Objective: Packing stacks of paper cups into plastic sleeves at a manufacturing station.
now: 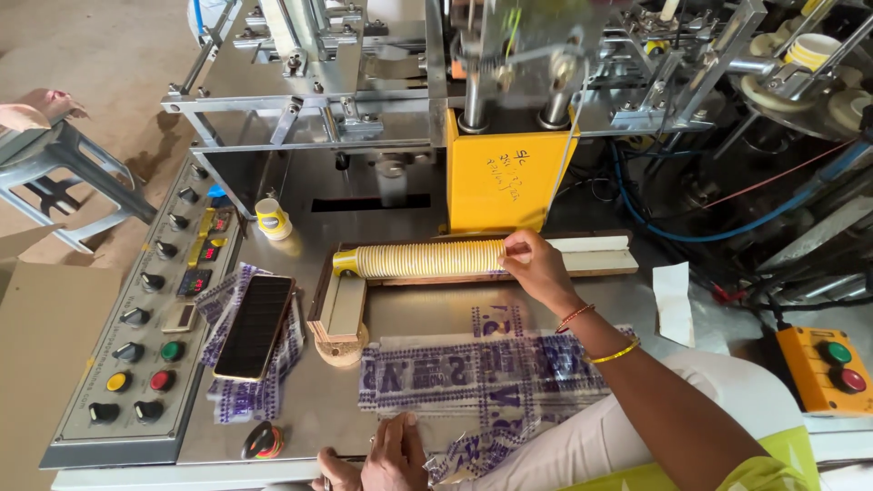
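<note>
A long stack of nested paper cups [423, 258] lies on its side in a wooden tray [600, 264] on the metal machine table [427, 309]. My right hand [536, 268] grips the right end of the stack. Resting at the table's near edge, my left hand [391, 455] touches clear plastic bags with purple print [473, 373], which spread between the two hands. Whether that hand grips the plastic I cannot tell.
A phone [255, 325] lies on more printed plastic at the left. A control panel with knobs and coloured buttons [155, 318] runs along the left edge. A single paper cup [270, 218], a yellow machine block [500, 177], a yellow button box [829, 368] and a grey stool [64, 173] surround the table.
</note>
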